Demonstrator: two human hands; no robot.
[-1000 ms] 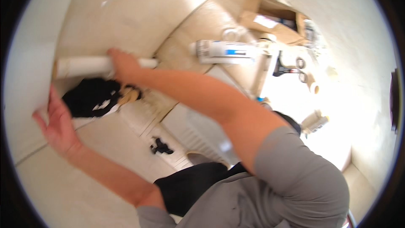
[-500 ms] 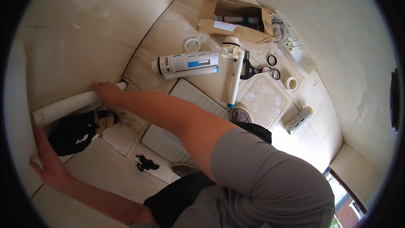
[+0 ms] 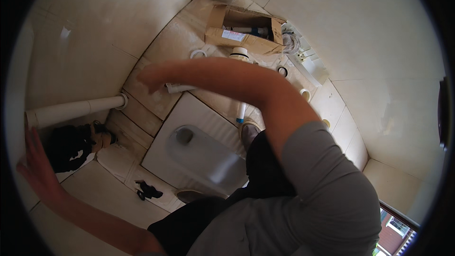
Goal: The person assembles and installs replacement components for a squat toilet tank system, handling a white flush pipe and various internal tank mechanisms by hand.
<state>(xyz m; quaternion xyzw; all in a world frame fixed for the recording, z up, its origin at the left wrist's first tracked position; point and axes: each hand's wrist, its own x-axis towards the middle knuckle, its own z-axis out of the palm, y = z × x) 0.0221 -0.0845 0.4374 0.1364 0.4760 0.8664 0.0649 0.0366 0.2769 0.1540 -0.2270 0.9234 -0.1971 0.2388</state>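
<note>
White plastic pipe (image 3: 76, 110) is what the work centres on, sticking out of the wall low on the left, just above a black bag-like lump (image 3: 71, 146) on the floor. Half a second ago the right hand (image 3: 150, 77) was resting right on the pipe's end; now it's lifted off and swung toward the middle of the floor, hovering empty with fingers loosely curled over a short white fitting (image 3: 179, 87) lying on the tiles. So the pipe is left alone for the moment, and I'd guess the next bit is grabbing a part from the floor. The left hand (image 3: 34, 165) hasn't gone anywhere: fingers spread, palm flat against the wall on the far left, bracing.

The squat pan (image 3: 201, 154) sits in its raised tile step right below, a shoe (image 3: 248, 132) at its edge.

Packaging-wise: an open brown cardboard box (image 3: 244, 31) lies on its side at the top of the floor, with a white label that has a red and blue patch on the near flap, and a tube-like part inside. Around it are loose rings and tape rolls (image 3: 282, 71), plus a white tube with a blue tip (image 3: 241, 113).
</note>
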